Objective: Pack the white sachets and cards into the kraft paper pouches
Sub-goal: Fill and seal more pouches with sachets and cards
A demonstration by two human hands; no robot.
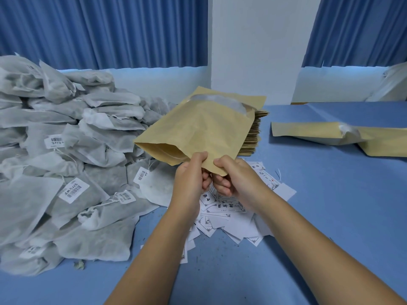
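Note:
A kraft paper pouch [202, 126] with a clear window near its far end is held tilted above the table, its mouth towards me. My left hand [190, 180] pinches the near edge of the mouth. Just to its right, my right hand [233, 175] pinches the same edge. A large heap of white sachets [66, 150] with barcode labels fills the left side of the table. Printed white cards [226, 213] lie scattered under my hands. Behind the held pouch stands a stack of flat kraft pouches [253, 133].
Two kraft pouches [339, 137] lie flat on the blue table [330, 205] at the right. A white pillar [255, 45] and blue curtains [99, 29] stand behind the table. A white bag [392, 84] sits at the far right edge.

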